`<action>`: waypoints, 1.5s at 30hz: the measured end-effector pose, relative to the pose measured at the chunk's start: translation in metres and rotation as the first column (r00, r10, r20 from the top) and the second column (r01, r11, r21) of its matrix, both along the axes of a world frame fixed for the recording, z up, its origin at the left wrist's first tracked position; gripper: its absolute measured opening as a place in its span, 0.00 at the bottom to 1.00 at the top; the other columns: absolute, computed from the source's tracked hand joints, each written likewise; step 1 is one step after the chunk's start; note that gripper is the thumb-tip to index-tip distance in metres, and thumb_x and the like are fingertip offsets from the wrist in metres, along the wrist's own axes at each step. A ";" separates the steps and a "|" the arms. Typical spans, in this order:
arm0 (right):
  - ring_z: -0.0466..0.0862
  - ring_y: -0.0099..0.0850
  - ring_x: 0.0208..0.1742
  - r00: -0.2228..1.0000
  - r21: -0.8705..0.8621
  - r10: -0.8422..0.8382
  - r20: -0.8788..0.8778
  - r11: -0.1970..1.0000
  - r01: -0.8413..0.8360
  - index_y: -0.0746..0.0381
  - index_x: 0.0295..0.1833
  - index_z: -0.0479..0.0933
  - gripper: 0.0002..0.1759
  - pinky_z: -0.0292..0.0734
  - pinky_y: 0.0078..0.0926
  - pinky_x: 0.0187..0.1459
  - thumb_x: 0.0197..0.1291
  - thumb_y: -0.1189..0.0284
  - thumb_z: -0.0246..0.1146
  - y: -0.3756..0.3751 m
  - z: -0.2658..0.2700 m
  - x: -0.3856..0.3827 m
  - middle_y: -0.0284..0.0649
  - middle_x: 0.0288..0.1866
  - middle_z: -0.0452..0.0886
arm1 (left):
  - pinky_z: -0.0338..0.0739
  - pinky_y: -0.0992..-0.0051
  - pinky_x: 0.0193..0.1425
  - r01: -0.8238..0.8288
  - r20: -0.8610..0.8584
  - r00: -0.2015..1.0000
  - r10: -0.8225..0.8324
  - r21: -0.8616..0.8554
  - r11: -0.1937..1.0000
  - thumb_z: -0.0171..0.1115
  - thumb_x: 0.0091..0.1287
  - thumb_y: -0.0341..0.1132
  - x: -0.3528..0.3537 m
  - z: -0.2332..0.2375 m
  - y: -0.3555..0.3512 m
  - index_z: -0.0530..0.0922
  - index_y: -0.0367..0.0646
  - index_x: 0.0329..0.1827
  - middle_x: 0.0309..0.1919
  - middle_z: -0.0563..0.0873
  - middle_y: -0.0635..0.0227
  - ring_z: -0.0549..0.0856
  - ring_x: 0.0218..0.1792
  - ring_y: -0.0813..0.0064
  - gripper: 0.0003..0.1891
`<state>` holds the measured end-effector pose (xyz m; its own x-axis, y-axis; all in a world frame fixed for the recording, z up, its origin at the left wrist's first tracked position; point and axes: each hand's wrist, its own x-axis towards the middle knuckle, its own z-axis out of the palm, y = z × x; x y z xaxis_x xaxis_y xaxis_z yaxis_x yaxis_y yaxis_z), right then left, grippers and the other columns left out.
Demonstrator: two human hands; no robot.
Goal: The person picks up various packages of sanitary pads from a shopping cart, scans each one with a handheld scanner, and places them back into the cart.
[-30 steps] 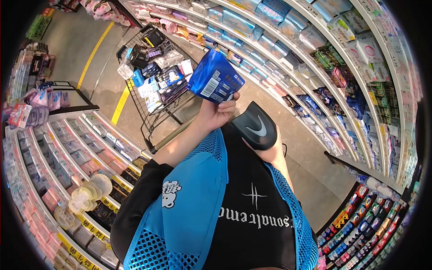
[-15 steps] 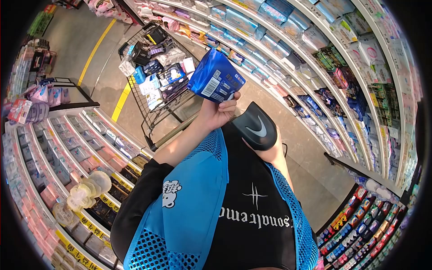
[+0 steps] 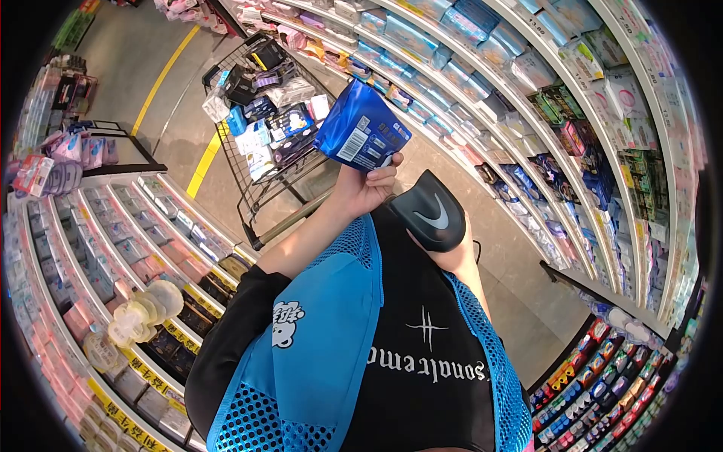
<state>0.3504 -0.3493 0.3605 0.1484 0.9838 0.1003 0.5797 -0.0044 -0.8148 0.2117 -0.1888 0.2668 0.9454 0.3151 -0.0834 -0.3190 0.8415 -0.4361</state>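
My left hand [image 3: 365, 190] is closed on the lower edge of a shiny blue soft pack [image 3: 361, 126]. The pack is held up in front of me, its white barcode label and small print facing me. My right hand [image 3: 456, 252] is wrapped round the underside of a black handheld scanner [image 3: 428, 212] with a silver swoosh mark on its rounded back. Most of the right fingers are hidden beneath it. The scanner's front points toward the pack, and the two are apart. Just beyond the pack stands a wire shopping cart [image 3: 242, 197] loaded with several packs and boxes.
Curved-looking shelves [image 3: 520, 56] of packaged goods rise on the right. Lower shelves [image 3: 98, 252] with yellow label strips run along the left, where pale round discs [image 3: 147, 313] stick out. Yellow lines [image 3: 162, 79] mark the floor. A rack of small colourful packs [image 3: 602, 377] stands at lower right.
The surroundings have shifted very slightly in view. Both hands, the blue pack and the scanner keep practically the same positions.
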 end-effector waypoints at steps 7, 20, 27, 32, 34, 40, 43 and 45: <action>0.86 0.36 0.47 1.000 0.007 -0.018 0.010 1.000 0.018 0.67 0.53 0.80 0.26 0.80 0.30 0.50 0.45 0.78 0.79 -0.001 -0.010 -0.001 0.43 0.46 0.86 | 0.69 0.82 0.26 -0.039 -0.005 0.999 0.039 0.012 0.999 0.52 0.77 0.46 -0.005 0.002 0.001 0.67 0.29 0.58 0.43 0.76 0.52 0.73 0.23 0.79 0.24; 0.86 0.30 0.43 0.822 -0.260 -0.506 -0.260 0.857 0.445 0.68 0.53 0.80 0.24 0.80 0.30 0.48 0.52 0.72 0.78 0.018 -0.035 0.002 0.42 0.44 0.87 | 0.78 0.82 0.24 -0.004 -0.606 0.447 0.658 0.734 0.679 0.58 0.77 0.42 -0.039 0.021 0.029 0.64 0.37 0.69 0.47 0.84 0.63 0.86 0.39 0.77 0.25; 0.78 0.20 0.22 0.777 -0.298 -0.570 -0.267 0.816 0.496 0.66 0.34 0.80 0.10 0.72 0.24 0.27 0.55 0.73 0.74 0.053 -0.083 0.009 0.32 0.21 0.79 | 0.86 0.74 0.35 -0.017 -0.566 0.254 0.784 0.808 0.589 0.62 0.74 0.37 -0.064 0.019 0.051 0.69 0.38 0.66 0.49 0.84 0.66 0.87 0.43 0.77 0.22; 0.79 0.25 0.25 0.852 -0.221 -0.518 -0.079 0.842 0.492 0.69 0.39 0.81 0.15 0.75 0.29 0.30 0.51 0.71 0.75 0.068 -0.148 0.017 0.35 0.23 0.81 | 0.85 0.74 0.39 0.067 -0.622 0.072 0.779 0.783 0.619 0.65 0.73 0.42 -0.089 0.018 0.056 0.76 0.37 0.58 0.48 0.85 0.63 0.84 0.42 0.78 0.19; 0.79 0.24 0.23 0.846 -0.440 -0.512 -0.148 0.800 0.407 0.65 0.40 0.78 0.12 0.73 0.24 0.23 0.54 0.74 0.72 0.075 -0.168 0.018 0.35 0.28 0.81 | 0.82 0.71 0.50 0.296 -0.635 -0.137 0.760 0.706 0.643 0.67 0.71 0.43 -0.105 0.025 0.057 0.77 0.38 0.59 0.50 0.84 0.65 0.81 0.47 0.79 0.21; 0.86 0.27 0.29 0.886 -0.405 -0.303 -0.350 0.902 0.148 0.70 0.48 0.77 0.10 0.78 0.23 0.27 0.62 0.80 0.67 0.113 -0.181 -0.033 0.40 0.33 0.84 | 0.82 0.79 0.34 -0.088 -0.742 0.135 0.657 0.651 0.754 0.60 0.75 0.50 -0.151 -0.037 0.043 0.69 0.39 0.59 0.46 0.82 0.62 0.85 0.45 0.77 0.23; 0.86 0.27 0.28 0.841 -0.403 -0.296 -0.453 0.910 0.103 0.72 0.49 0.79 0.11 0.78 0.23 0.28 0.63 0.81 0.64 0.123 -0.189 -0.052 0.42 0.36 0.85 | 0.81 0.80 0.35 0.076 -0.741 0.048 0.669 0.671 0.738 0.64 0.72 0.53 -0.187 -0.070 0.029 0.69 0.36 0.58 0.48 0.82 0.62 0.85 0.44 0.79 0.28; 0.86 0.27 0.27 0.862 -0.435 -0.246 -0.443 0.900 0.033 0.74 0.51 0.80 0.12 0.78 0.23 0.27 0.63 0.81 0.63 0.123 -0.211 -0.047 0.43 0.37 0.85 | 0.82 0.77 0.43 0.125 -0.753 -0.037 0.657 0.649 0.751 0.69 0.68 0.52 -0.205 -0.092 0.019 0.69 0.34 0.62 0.48 0.84 0.61 0.85 0.46 0.76 0.32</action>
